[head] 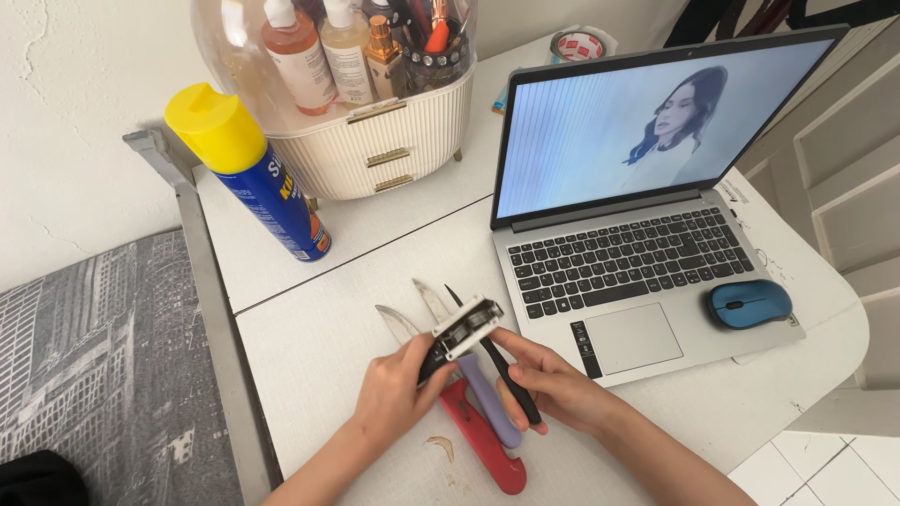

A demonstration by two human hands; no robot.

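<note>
Three knives on our white bench: a red-handled knife, a lilac-handled knife beside it, and a black-handled knife. One black-and-silver sharpener. One laptop, one blue mouse, one spray can with a yellow cap, one domed organiser of bottles.

Our left hand comes in from below, its grip clenched around the sharpener, held tilted above the blades in front of the laptop. Our right hand lies palm-down, fingers closed on the black-handled knife's handle, blade pointing away from us toward the sharpener.
</note>
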